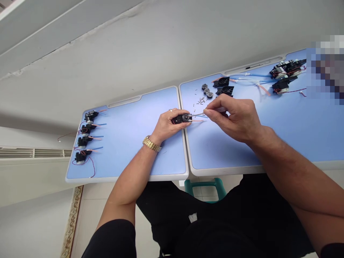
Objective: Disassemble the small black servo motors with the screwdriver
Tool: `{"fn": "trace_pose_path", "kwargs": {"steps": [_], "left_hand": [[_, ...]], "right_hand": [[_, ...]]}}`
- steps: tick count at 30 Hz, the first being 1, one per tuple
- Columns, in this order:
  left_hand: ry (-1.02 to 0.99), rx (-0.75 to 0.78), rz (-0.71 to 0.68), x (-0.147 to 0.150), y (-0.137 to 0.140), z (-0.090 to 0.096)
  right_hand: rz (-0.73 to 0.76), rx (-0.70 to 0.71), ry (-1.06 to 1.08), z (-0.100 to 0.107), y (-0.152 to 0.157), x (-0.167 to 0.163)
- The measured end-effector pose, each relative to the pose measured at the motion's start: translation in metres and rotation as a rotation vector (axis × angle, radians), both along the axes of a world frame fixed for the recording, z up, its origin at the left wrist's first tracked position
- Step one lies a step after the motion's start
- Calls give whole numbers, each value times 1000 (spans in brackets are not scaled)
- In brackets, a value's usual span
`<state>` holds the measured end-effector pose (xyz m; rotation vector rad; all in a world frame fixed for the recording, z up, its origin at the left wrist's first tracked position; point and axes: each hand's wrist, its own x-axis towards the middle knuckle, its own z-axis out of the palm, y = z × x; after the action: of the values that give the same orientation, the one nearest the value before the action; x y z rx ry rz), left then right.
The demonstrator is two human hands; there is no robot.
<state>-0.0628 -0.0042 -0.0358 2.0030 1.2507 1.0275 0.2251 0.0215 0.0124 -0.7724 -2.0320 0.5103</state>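
Between the thumb and fingers of my left hand [167, 123] is a small black housing [179, 119] with a round metal part [186, 117] at its right end. Thin blue and orange tubes stick out of it to the right. My right hand [233, 116] pinches a screwdriver [199, 114], its thin shaft pointing left and its tip at the round metal part. Most of the screwdriver's handle is hidden in my palm. Just beyond my right hand lie loose screws [201, 100], round metal parts [206, 91] and black shells [224, 90].
Several black assemblies [85, 141] with tubes and wires line the left end of the blue tables [129, 143]. More black units [281, 86] with blue tubes lie at the far right, near a pen [252, 66]. A seam divides the tables. A green stool [205, 184] stands below.
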Motion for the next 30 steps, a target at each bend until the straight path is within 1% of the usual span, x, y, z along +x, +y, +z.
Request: {"fn": "trace_pose_path", "kwargs": {"steps": [8,11,15,18,20,22,24,27,30], "left_hand": [[38,-29,-5,3,0,1],[48,-38,-19,3,-1,1],[46,-47,-13,3,-1,1],[33,-68,-17,3,-1,2],[30,-77,-41,4,-2,2],[23,-77,-74,5,-3,3],[14,-81,-94,5,-4,3],[0,-103,-94,6,-4,4],[-15,-122,-90,6,-4,5]], "right_hand": [[-42,-53,-81,0,-6,0],[-15,-47,-98,2,-7,2],[63,-23,-135,7,-7,4],[82,1,-116,7,-6,5],[53,1,-100,6,-5,5],[13,-16,-93,5,-5,5],[4,-52,-74,6,-5,5],[47,-87,-46,9,-7,6],[77,-72,-39,10,-8,7]]}}
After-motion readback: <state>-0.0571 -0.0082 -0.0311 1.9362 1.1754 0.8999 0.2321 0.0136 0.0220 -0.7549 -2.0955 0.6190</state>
